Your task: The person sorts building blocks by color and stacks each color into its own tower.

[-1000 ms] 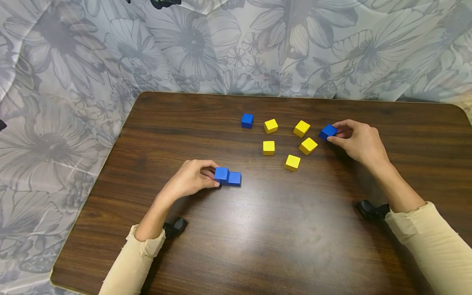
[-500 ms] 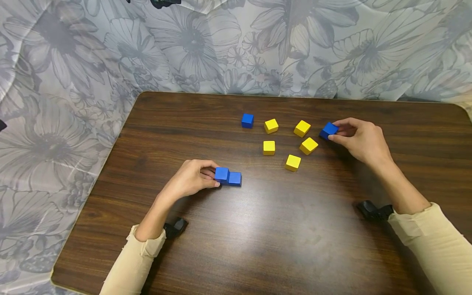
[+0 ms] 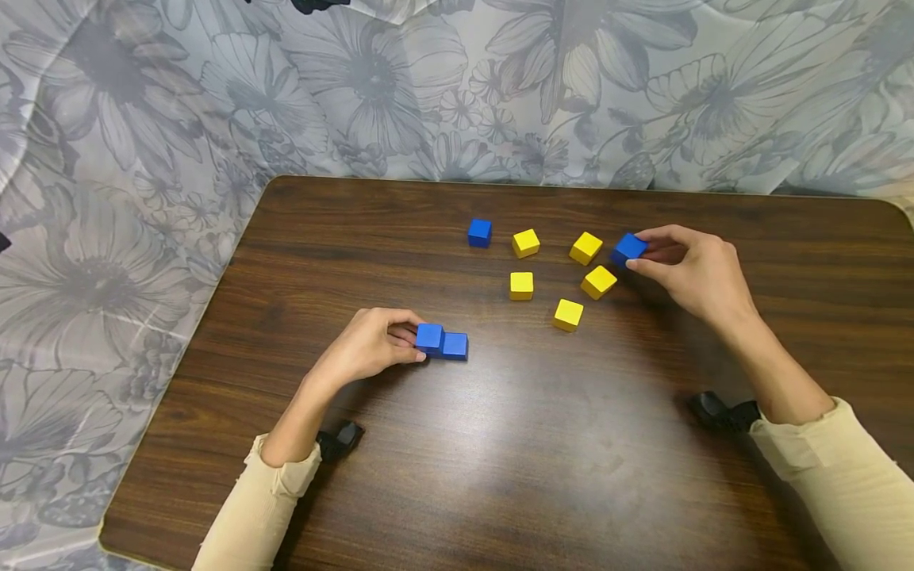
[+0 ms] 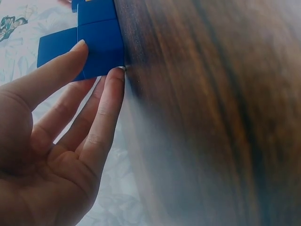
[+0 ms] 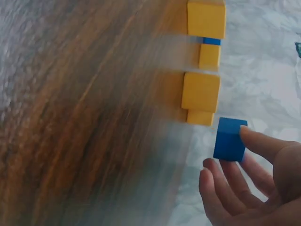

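Note:
Near the middle of the table, my left hand (image 3: 373, 342) pinches a small stack of blue cubes between thumb and fingers. One blue cube (image 3: 430, 337) sits on top of another, and a third blue cube (image 3: 455, 346) stands against the lower one on its right. In the left wrist view the thumb (image 4: 70, 63) lies across the seam of the stack. Over at the right, my right hand (image 3: 703, 274) pinches a separate blue cube (image 3: 629, 250) by its sides. That cube hangs above the table in the right wrist view, close to the yellow cubes (image 5: 201, 92).
Several yellow cubes (image 3: 568, 315) lie scattered between the hands. Another blue cube (image 3: 480, 233) stands behind them to the left. The brown wooden table (image 3: 500, 476) ends at the back against a grey floral cloth (image 3: 371, 79).
My right hand has raised its blue cube off the table and shifted it slightly left. The left hand and the blue stack have stayed in place.

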The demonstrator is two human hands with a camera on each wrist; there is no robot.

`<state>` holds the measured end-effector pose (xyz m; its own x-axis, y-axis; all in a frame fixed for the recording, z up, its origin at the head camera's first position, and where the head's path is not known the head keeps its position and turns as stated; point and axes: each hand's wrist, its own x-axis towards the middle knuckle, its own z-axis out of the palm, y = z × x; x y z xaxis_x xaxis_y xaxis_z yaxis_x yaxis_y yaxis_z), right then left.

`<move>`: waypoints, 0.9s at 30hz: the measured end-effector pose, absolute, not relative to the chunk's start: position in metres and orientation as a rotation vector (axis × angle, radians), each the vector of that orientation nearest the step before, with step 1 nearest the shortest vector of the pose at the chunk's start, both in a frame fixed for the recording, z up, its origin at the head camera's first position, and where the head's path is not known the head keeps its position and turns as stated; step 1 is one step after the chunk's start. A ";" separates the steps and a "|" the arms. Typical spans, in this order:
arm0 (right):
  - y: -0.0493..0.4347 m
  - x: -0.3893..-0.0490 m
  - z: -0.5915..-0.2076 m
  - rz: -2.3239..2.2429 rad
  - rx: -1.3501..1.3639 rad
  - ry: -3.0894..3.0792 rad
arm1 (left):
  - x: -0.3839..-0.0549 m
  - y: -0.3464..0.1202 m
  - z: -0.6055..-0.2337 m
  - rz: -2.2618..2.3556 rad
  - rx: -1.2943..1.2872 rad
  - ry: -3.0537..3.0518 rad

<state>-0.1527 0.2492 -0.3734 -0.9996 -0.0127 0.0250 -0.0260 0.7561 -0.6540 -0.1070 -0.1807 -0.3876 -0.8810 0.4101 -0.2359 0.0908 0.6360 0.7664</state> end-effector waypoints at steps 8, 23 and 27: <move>0.242 -0.149 -0.368 1.115 0.072 -2.885 | -0.108 -0.179 -0.388 1.125 0.372 2.466; 0.222 -0.138 -0.361 1.258 0.213 -2.801 | -0.108 -0.182 -0.387 1.114 0.355 2.459; 0.218 -0.136 -0.361 1.326 0.234 -2.757 | -0.108 -0.181 -0.387 1.112 0.350 2.456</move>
